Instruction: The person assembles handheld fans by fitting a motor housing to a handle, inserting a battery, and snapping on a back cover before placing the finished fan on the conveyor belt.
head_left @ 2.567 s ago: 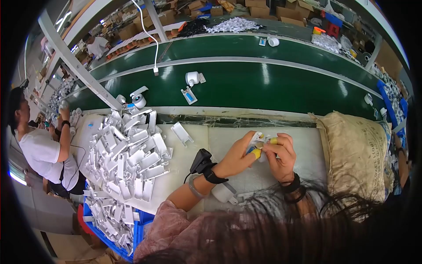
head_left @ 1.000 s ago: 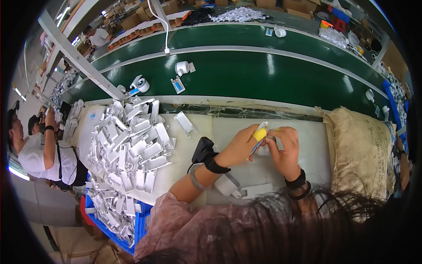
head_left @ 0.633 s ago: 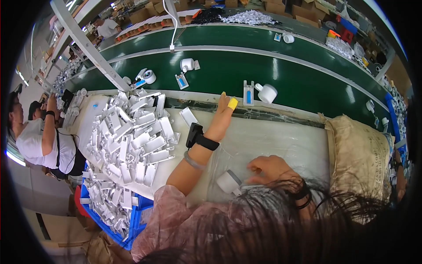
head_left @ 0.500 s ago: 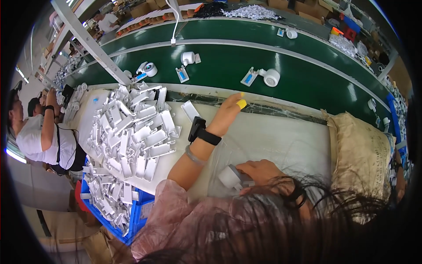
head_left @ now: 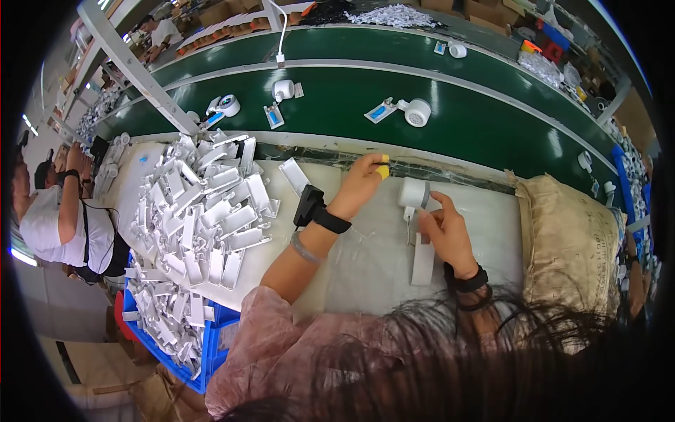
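Note:
My right hand [head_left: 451,235] has its thumb and fingers at the edge of a white round-headed device [head_left: 413,191]. A white flat panel [head_left: 422,263] hangs below the round head, joined by a narrow neck and what looks like a thin wire. To its left, my left hand [head_left: 360,186] wears yellow covers on two fingertips, which close on a small dark thing [head_left: 383,164] too small to name. Left of that hand, one white plastic housing [head_left: 294,176] lies apart from a large heap of white plastic housings [head_left: 211,204].
Beyond the worktable runs a green conveyor belt [head_left: 330,91] carrying several round-headed devices with blue parts. A blue bin [head_left: 211,359] of housings stands at the left front. A tan sack [head_left: 566,246] lies on the right. A metal post [head_left: 137,67] rises at the left; a co-worker [head_left: 67,211] sits beyond.
My right hand has moved forward, bringing the round-headed device up beside my left hand, so its flat panel now shows. The left fingers have drawn together. The whole view has shifted slightly.

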Available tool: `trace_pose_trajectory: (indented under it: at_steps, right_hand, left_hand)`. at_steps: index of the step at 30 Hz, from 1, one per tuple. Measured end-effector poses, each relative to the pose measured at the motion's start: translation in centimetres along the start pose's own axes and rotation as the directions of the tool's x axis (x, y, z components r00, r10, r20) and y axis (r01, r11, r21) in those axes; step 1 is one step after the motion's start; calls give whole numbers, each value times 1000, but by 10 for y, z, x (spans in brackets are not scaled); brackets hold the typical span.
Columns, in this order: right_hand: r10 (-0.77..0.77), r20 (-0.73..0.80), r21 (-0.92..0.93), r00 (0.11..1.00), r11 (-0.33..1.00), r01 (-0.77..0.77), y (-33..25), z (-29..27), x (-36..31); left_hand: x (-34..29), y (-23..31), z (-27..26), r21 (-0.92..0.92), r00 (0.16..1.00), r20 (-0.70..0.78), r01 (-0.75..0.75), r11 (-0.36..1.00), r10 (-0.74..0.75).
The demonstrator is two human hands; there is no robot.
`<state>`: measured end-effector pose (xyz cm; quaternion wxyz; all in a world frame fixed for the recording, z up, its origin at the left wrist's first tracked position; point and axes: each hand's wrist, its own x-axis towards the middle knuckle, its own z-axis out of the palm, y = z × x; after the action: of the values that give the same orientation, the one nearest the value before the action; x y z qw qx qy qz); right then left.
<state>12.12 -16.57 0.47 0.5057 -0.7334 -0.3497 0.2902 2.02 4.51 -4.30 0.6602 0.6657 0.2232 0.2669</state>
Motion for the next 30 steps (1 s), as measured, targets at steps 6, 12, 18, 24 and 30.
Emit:
trace_pose_trajectory:
  at_steps: [6,12,18,24,30]
  right_hand:
    - [-583,88,-732,808,513,449,8,-15,8]
    - [-678,303,-699,670,320,640,2,1,5]
    - [-686,200,-717,700,384,581,5,-9,10]
    - [-638,-38,-568,769,647,509,-1,-18,8]
    - [-291,-112,53,950,953,298,12,-24,10]
  left_hand:
    - [-9,3,9,184,1000,23,-2,983,-3]
    - [-16,6,15,374,978,166,-184,909,130]
    - [-41,43,36,616,945,156,-321,719,288]
    - [-60,55,47,689,898,437,-366,626,44]
    - [-46,28,49,449,907,393,-332,829,150]
